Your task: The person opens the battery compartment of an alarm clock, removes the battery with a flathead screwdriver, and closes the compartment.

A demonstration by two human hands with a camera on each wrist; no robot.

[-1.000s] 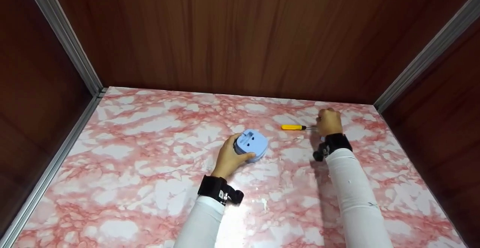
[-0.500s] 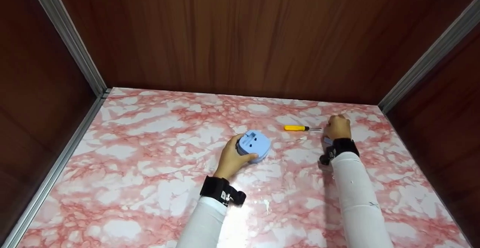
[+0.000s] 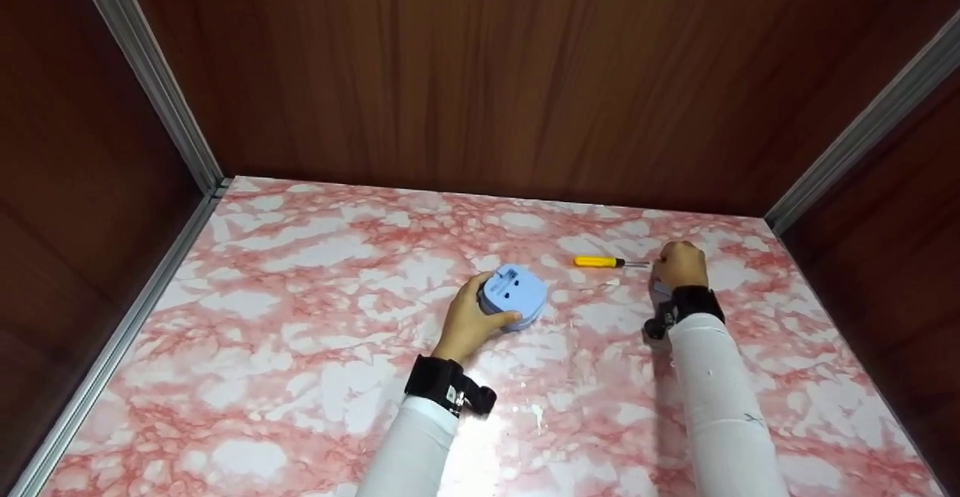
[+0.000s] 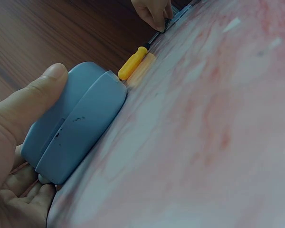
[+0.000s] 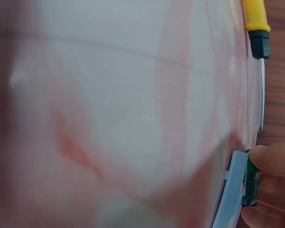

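My left hand [image 3: 466,323] grips a light blue, rounded-square device [image 3: 525,296] on the table, thumb along the near side. A printed label and two dark marks show on its upward face. In the right wrist view, the thumb and fingers of my right hand [image 3: 682,266] pinch a small green battery [image 5: 251,183] low at the tabletop. Right beside the battery lies a flat light blue cover [image 5: 232,190], mostly hidden by the hand in the head view. A screwdriver [image 3: 596,262] with a yellow handle lies left of the right hand, its metal shaft pointing at it.
The table [image 3: 300,377] has a pink and white marbled top. Dark wood panels [image 3: 465,76] rise at its back and both sides, with grey metal posts [image 3: 150,69] at the corners. Small pale specks [image 3: 536,414] mark the surface near the front.
My right hand has moved a little right and towards me, uncovering the screwdriver's tip. My left hand keeps its grip on the blue device. The whole head view has shifted slightly.
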